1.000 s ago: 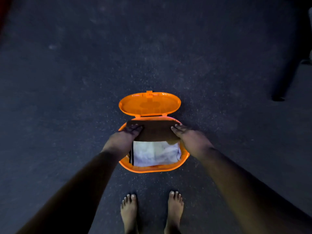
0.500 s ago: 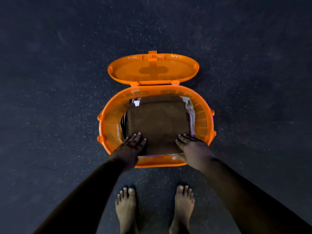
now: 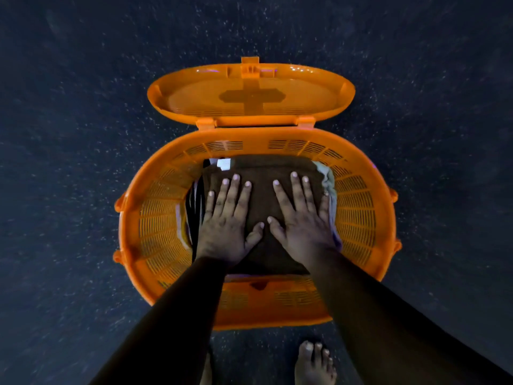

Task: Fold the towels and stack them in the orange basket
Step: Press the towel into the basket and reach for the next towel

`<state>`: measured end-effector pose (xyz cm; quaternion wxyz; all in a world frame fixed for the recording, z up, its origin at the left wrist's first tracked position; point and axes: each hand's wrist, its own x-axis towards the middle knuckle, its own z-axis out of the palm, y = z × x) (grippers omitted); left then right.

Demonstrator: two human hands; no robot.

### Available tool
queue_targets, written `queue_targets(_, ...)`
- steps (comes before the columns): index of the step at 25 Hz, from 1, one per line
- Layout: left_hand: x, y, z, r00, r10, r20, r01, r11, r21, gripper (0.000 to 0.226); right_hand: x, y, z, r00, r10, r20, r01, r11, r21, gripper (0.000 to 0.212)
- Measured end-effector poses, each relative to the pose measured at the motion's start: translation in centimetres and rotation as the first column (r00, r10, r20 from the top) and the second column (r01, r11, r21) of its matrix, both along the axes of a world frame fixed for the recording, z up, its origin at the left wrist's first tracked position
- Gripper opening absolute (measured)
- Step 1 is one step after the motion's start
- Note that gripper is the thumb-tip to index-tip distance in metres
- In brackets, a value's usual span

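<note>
- The task looks far along: a folded brown towel [image 3: 263, 190] lies on top of a pile inside the orange basket [image 3: 155, 218], and other folded cloths show at the pile's edges, so several towels seem already stacked.
- What is left, as I judge it, is only to settle this top towel; whether more towels wait elsewhere cannot be told, since none shows outside the basket.
- At the basket's left inner wall, dark and pale folded edges [image 3: 194, 207] stand beside the brown towel, squeezed between it and the slatted side.
- The left hand [image 3: 227, 218] lies flat on the left half of the brown towel, fingers straight and spread, pressing down and gripping nothing.
- The brown towel is a neat, thick rectangle, plain and dull in colour, lying roughly level in the middle of the basket and well below its rim.
- The right hand [image 3: 299, 215] lies flat on the right half of the towel, fingers likewise straight; its thumb nearly meets the left thumb.
- At the basket's right inner wall, a pale cloth [image 3: 330, 182] peeps out beside and under the brown towel.
- Behind the basket its hinged lid [image 3: 249, 93] stands thrown open.
- The basket sits on a dark speckled floor [image 3: 69, 162], with bare toes [image 3: 313, 359] just before its near wall.
</note>
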<state>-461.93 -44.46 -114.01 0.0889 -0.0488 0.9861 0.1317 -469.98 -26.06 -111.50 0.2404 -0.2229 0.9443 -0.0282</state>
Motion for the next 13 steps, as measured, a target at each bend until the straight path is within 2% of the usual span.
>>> queue_targets(4, -0.8, -0.5, 1.6, 0.995, -0.026, 0.093, 0.023, 0.999, 0.028, 0.088, 0.4, -0.4, 1.0, 0.998, 0.007, -0.070, -0.006, 1.000, 0.014, 0.078)
queue_targets(8, -0.6, -0.5, 2.2, 0.999, -0.008, 0.045, 0.009, 1.000, -0.014, 0.087, 1.3, -0.6, 1.5, 0.993, 0.002, -0.117, 0.000, 1.000, 0.015, 0.079)
queue_targets(13, -0.7, -0.5, -0.7, 0.999, -0.030, 0.016, 0.030, 1.000, 0.009, 0.086, 0.2, -0.3, -1.1, 0.999, 0.010, -0.047, -0.011, 1.000, -0.018, 0.079)
